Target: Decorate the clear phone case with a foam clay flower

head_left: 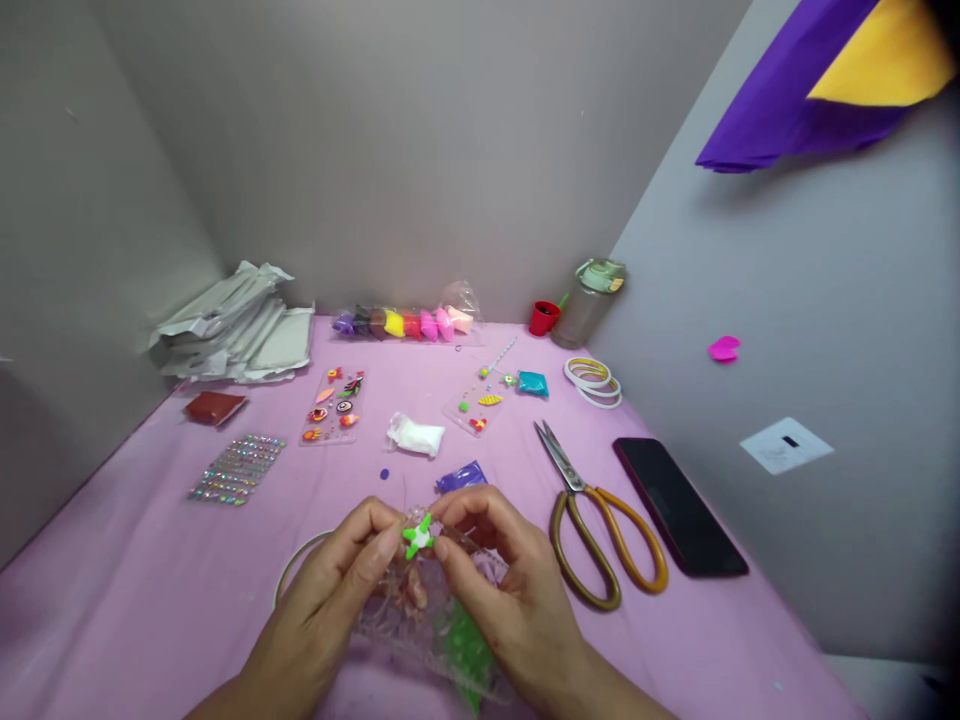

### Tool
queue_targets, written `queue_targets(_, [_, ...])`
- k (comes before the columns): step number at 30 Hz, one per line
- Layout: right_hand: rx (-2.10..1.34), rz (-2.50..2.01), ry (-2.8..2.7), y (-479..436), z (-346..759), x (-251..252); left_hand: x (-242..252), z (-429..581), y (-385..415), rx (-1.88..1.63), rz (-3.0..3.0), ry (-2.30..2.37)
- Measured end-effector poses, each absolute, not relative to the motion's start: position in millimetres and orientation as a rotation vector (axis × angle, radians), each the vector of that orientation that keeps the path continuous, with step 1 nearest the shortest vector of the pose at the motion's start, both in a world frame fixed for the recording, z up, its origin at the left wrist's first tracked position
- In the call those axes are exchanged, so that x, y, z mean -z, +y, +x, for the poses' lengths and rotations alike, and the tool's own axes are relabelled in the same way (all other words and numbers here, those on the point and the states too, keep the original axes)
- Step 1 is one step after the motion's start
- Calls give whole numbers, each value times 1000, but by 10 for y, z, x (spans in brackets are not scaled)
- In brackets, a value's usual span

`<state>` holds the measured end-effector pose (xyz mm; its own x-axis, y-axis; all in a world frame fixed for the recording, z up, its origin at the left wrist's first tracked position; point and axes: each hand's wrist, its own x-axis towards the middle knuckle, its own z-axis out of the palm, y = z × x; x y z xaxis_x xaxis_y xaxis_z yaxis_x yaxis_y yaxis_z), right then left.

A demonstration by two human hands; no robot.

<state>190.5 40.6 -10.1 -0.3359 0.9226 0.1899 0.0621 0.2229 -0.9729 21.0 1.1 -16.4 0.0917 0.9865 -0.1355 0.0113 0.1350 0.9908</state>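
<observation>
My left hand (322,570) and my right hand (510,580) meet over the pink tablecloth (150,520), their fingertips pinching a small bright green star-shaped piece (418,536) with a pale centre. Under both hands lies a crinkled clear wrap (405,625) with pinkish shreds inside it. A green patch (466,655) shows through its lower right part. My hands hide part of the wrap. A small purple packet (459,478) lies just beyond my right fingers.
To the right lie orange-handled scissors (596,520) and a black phone (675,505). Farther back are a white clay packet (416,435), sticker sheets (332,407), a rhinestone sheet (237,469), a row of coloured clay (405,323), and a bottle (589,303). Grey walls (375,130) rise behind.
</observation>
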Motion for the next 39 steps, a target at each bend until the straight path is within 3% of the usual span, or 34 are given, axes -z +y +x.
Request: queue_targets(39, [-1377, -931, -1553, 445, 1909, 90, 154, 203, 37, -1007, 1129, 1203])
